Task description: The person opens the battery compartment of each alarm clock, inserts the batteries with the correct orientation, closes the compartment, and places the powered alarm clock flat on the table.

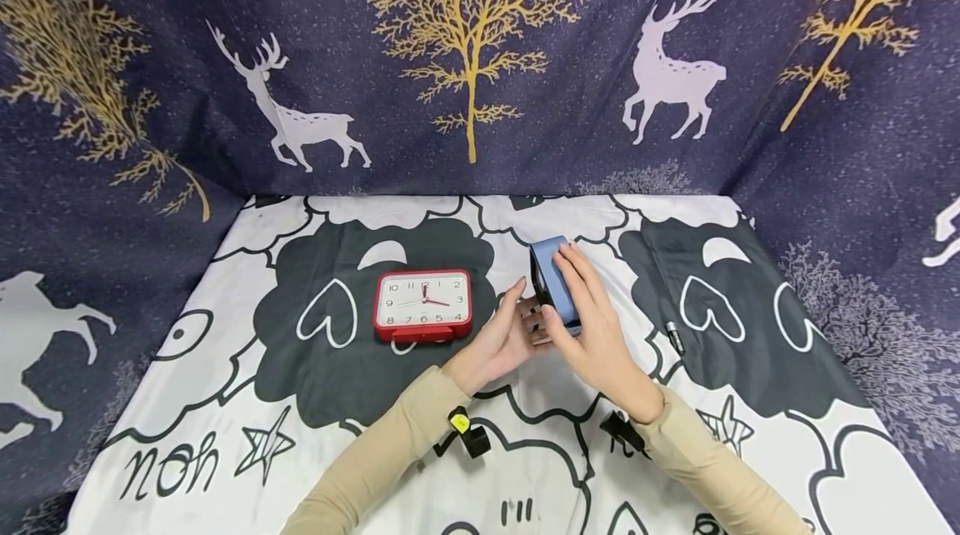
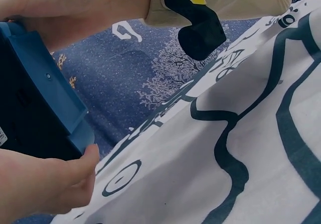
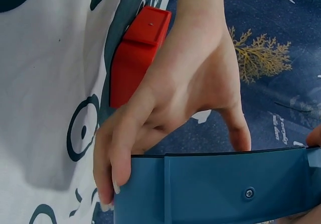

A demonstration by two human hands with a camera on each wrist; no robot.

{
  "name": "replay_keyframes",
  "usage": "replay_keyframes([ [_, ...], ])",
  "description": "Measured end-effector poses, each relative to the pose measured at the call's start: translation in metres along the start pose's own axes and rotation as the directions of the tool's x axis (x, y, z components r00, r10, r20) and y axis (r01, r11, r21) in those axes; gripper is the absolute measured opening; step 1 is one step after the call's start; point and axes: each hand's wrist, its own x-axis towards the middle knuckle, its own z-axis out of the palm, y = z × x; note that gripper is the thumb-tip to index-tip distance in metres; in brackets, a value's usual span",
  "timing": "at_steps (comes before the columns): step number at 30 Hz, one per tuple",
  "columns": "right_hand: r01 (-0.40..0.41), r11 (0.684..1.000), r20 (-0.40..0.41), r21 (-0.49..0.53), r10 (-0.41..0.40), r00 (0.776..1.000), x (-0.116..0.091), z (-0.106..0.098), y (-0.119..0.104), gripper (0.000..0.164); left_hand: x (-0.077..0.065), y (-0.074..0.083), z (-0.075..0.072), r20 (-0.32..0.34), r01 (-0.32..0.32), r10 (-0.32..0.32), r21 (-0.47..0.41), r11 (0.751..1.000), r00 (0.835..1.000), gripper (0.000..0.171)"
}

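Both hands hold a blue clock [image 1: 550, 267] up on its side, above the middle of the table. Its casing matches the red one's; the dial is hidden, and the black back [image 2: 25, 103] shows in the left wrist view. From the left, my left hand [image 1: 501, 345] grips its near end, thumb at the upper edge and fingers round the lower corner. My right hand [image 1: 597, 339] lies over the blue outer side, with fingers spread on it and the thumb at the near back edge. A red alarm clock [image 1: 423, 306] stands just left of my left hand, dial showing.
A small black-and-silver battery [image 1: 675, 337] lies on the patterned tablecloth [image 1: 540, 435] to the right of my right hand. Dark cloth with deer and trees [image 1: 465, 52] walls the table at the back and sides. Each wrist wears a black camera mount.
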Motion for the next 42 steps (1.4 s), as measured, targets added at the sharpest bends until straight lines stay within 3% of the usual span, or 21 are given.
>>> replay_keyframes([
  [9,0.000,1.000,-0.070,-0.004,0.000,0.998,0.002,-0.001,0.001,0.053,-0.002,0.002,0.000,0.032,-0.014,0.014,-0.011,1.000,0.999,0.051],
  [17,-0.050,0.998,-0.037,-0.034,0.049,0.998,0.003,-0.007,0.004,0.055,-0.001,0.001,-0.001,0.009,-0.005,0.006,-0.039,0.999,1.000,0.048],
  [25,-0.028,0.999,-0.071,-0.045,0.024,0.997,0.003,-0.009,0.008,0.053,-0.002,0.000,-0.001,-0.004,-0.016,0.016,-0.051,0.999,1.000,0.046],
  [32,-0.038,0.998,-0.054,-0.057,0.035,0.998,0.007,-0.015,0.009,0.052,-0.002,0.000,-0.003,-0.019,-0.015,0.014,-0.066,0.998,1.000,0.040],
  [36,-0.044,0.998,-0.064,-0.053,0.041,0.997,0.007,-0.017,0.009,0.051,-0.002,0.000,-0.004,-0.016,-0.028,0.028,-0.057,0.998,0.999,0.044],
  [42,-0.046,0.996,-0.078,-0.071,0.040,0.996,0.007,-0.019,0.012,0.050,-0.006,0.001,-0.007,0.029,-0.043,0.044,-0.031,0.999,0.999,0.064],
])
